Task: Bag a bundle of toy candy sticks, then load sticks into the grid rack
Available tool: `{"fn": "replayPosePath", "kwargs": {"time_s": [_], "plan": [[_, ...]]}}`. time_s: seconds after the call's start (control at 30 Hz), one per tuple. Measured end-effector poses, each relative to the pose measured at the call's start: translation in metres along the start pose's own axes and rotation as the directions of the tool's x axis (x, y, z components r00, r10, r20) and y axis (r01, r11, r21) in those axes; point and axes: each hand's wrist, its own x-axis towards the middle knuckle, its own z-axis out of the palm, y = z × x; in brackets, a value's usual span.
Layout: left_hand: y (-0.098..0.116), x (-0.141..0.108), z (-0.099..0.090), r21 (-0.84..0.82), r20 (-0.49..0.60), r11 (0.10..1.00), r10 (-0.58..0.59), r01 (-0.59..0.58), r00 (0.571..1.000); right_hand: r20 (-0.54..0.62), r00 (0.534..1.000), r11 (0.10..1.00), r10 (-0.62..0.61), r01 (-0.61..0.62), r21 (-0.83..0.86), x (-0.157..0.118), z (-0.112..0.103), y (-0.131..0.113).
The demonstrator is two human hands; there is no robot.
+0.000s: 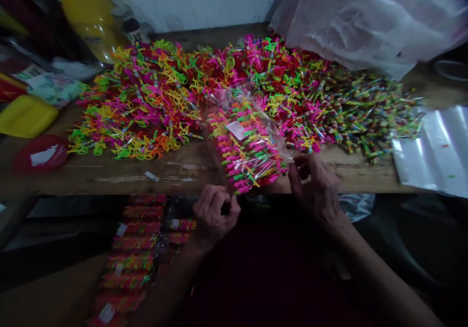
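A clear plastic bag [248, 146] packed with rows of pink, green, yellow and orange plastic pieces lies tilted at the table's front edge, a white label on its upper face. My left hand [215, 215] pinches the bag's near left corner between thumb and fingers. On the other side, my right hand [316, 185] has its fingers closed on the bag's right corner. Behind the bag spreads a wide heap of loose colourful plastic pieces [146, 103], with thin wrapped sticks [365, 107] at its right end.
Filled bags [133, 259] are stacked below the table edge [109, 183] at the left. Yellow containers [29, 116] and a red oval object [42, 154] lie far left. A large translucent bag [365, 20] is at the back right, above clear plastic sheets [435, 151].
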Motion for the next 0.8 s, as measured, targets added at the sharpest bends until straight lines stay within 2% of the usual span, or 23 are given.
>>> {"fn": "replayPosePath", "kwargs": {"time_s": [0.1, 0.23, 0.33, 0.43, 0.53, 0.6, 0.67, 0.8], "plan": [[0.009, 0.008, 0.005, -0.021, -0.044, 1.0, -0.005, 0.004, 0.999, -0.019, 0.997, 0.994, -0.076, 0.074, -0.077, -0.009, 0.001, 0.003], [0.016, 0.017, 0.019, -0.009, 0.004, 0.996, 0.083, -0.083, 0.997, -0.095, 0.984, 0.981, -0.148, 0.134, -0.137, -0.037, 0.0, 0.019], [0.014, 0.019, 0.024, 0.015, 0.003, 0.993, 0.115, -0.115, 0.993, -0.166, 0.976, 0.986, -0.139, 0.122, -0.111, -0.05, 0.002, 0.027], [0.012, 0.019, 0.02, 0.042, 0.003, 0.988, 0.148, -0.148, 0.989, -0.198, 0.975, 0.993, -0.096, 0.081, -0.085, -0.055, 0.004, 0.027], [0.014, 0.021, 0.014, 0.063, 0.001, 0.983, 0.176, -0.175, 0.984, -0.131, 0.991, 0.998, -0.033, 0.025, -0.063, -0.058, 0.005, 0.024], [0.02, 0.025, 0.013, 0.068, -0.016, 0.982, 0.177, -0.175, 0.984, -0.025, 0.996, 0.996, 0.086, -0.085, 0.036, -0.059, 0.006, 0.024], [0.029, 0.032, 0.014, 0.062, -0.019, 0.981, 0.184, -0.182, 0.983, 0.07, 0.98, 0.965, 0.186, -0.195, 0.173, -0.057, 0.007, 0.025], [0.048, 0.049, 0.023, 0.058, 0.077, 0.969, 0.236, -0.24, 0.969, 0.078, 0.968, 0.894, 0.237, -0.249, 0.374, -0.042, 0.018, 0.028]]}}
